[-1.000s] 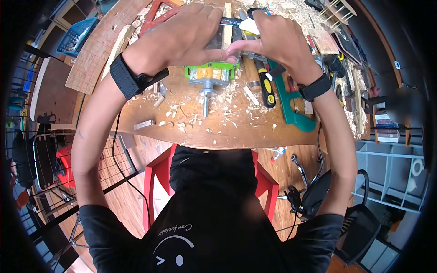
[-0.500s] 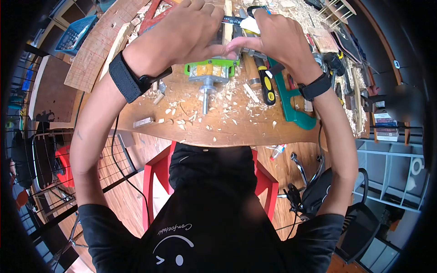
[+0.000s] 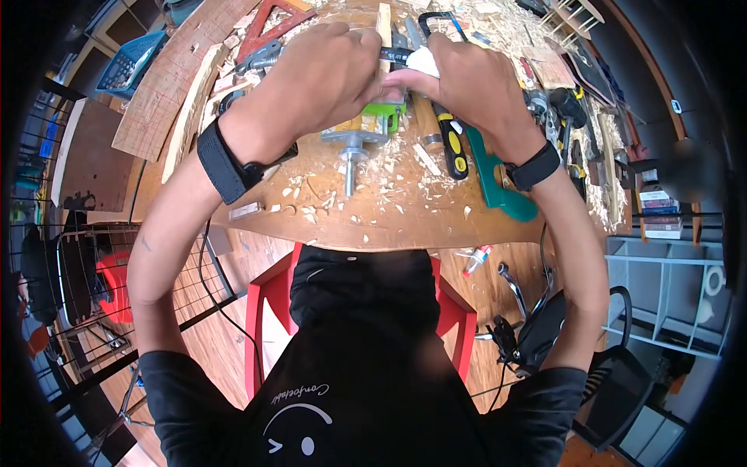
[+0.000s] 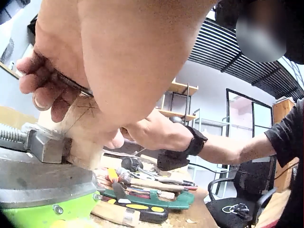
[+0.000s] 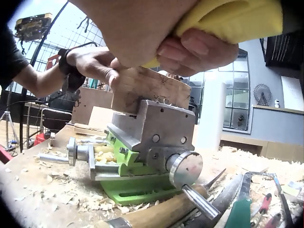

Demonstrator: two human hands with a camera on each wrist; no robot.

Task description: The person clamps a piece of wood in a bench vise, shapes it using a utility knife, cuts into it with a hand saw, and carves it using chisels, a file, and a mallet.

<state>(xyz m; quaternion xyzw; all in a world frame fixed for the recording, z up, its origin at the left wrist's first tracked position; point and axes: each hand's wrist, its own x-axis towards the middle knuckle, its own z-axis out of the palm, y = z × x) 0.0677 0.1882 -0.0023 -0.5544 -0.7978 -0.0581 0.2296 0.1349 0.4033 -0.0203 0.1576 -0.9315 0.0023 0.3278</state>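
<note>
A wood block [image 5: 156,90] with pencil marks [image 4: 86,114] stands clamped in a grey metal vise [image 5: 164,127] on a green base [image 4: 52,211]. Over the block, my left hand [image 3: 315,82] curls its fingers [image 4: 43,92] around a thin dark blade [image 4: 71,83]. My right hand [image 3: 484,86] grips a yellow handle [image 5: 232,20] at the other side. Between the hands, the dark blade [image 3: 394,54] with white lettering shows in the head view. My thumbs nearly meet above the vise [image 3: 354,138]. The blade's contact with the wood is hidden.
Right of the vise lie a wooden-handled tool [image 3: 427,121], a yellow-black handle [image 3: 454,148] and a green saw handle [image 3: 498,191]. A red triangular frame [image 3: 268,27], long boards [image 3: 167,97] and a blue basket [image 3: 132,64] are at the left. Shavings cover much of the bench.
Both hands and the blade between them have come nearer to the body, the left hand also a little rightward. A grey tool behind the left hand now shows.
</note>
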